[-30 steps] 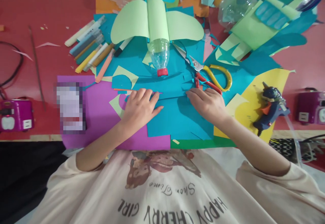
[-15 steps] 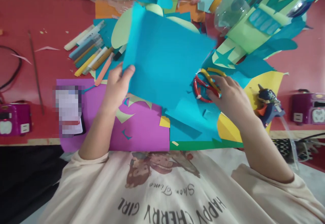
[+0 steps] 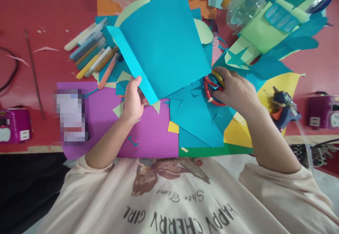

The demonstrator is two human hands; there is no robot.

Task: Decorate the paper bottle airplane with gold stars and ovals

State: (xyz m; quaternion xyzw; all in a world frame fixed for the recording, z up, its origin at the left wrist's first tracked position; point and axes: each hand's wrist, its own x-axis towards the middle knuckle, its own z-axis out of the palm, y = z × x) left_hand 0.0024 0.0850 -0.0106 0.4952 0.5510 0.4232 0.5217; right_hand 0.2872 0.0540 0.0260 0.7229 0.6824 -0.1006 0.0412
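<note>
My left hand (image 3: 134, 98) pinches the lower left edge of a blue sheet of paper (image 3: 166, 46). A lighter strip is folded along that edge, and the sheet is raised above the table at a tilt. By the sheet's right corner, my right hand (image 3: 237, 87) is closed on yellow-handled scissors (image 3: 218, 78); their blades are hardly visible. Just under its fingers lie red-handled scissors (image 3: 209, 94), partly covered by the hand. Blue paper scraps (image 3: 197, 121) are spread below both hands on purple paper (image 3: 156, 142).
Several markers (image 3: 92, 55) lie at the left, above a phone (image 3: 71, 117). A glue gun (image 3: 284, 108) rests on yellow paper (image 3: 267, 89) at the right. Green and blue paper craft (image 3: 272, 29) and clear plastic bottles (image 3: 245, 11) occupy the back.
The blue sheet has turned counterclockwise, its top corner now pointing away from me. My left hand moved right with it. My right hand closed around the yellow-handled scissors, shifting slightly left and up.
</note>
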